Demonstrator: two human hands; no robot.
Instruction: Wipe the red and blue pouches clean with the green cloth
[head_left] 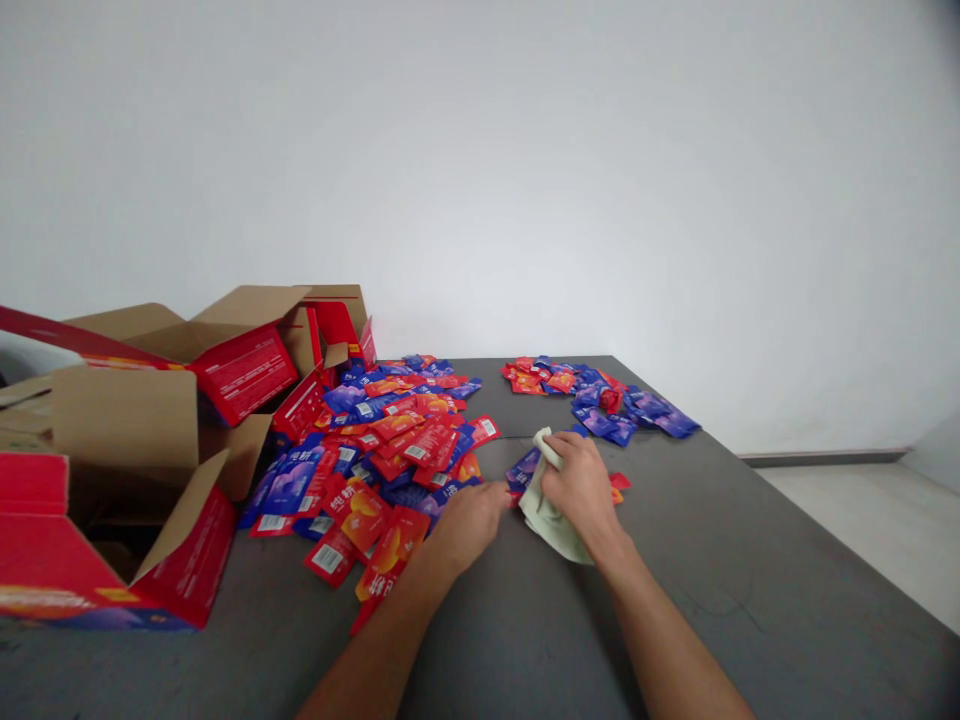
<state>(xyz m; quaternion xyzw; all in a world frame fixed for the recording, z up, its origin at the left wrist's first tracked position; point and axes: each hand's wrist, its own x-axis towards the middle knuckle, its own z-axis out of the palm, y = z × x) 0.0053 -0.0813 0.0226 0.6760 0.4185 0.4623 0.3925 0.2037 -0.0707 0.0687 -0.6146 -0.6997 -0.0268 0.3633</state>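
Clearly, the right grip [579, 482] is clamped on a pale cloth [541, 508] at its left, long axis slanting from far left to near right; whether the left grip [468, 522], beside packets [431, 445], is closed, I cannot tell.

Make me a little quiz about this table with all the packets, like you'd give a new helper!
1. Which holds the cloth: the left hand or the right hand?

2. Which two colours are most of the packets?
A) green and yellow
B) red and blue
C) black and white

3. True or false: the nearest box on the table is open.

Key:
1. The right hand.
2. B.
3. True; its flaps stand apart.
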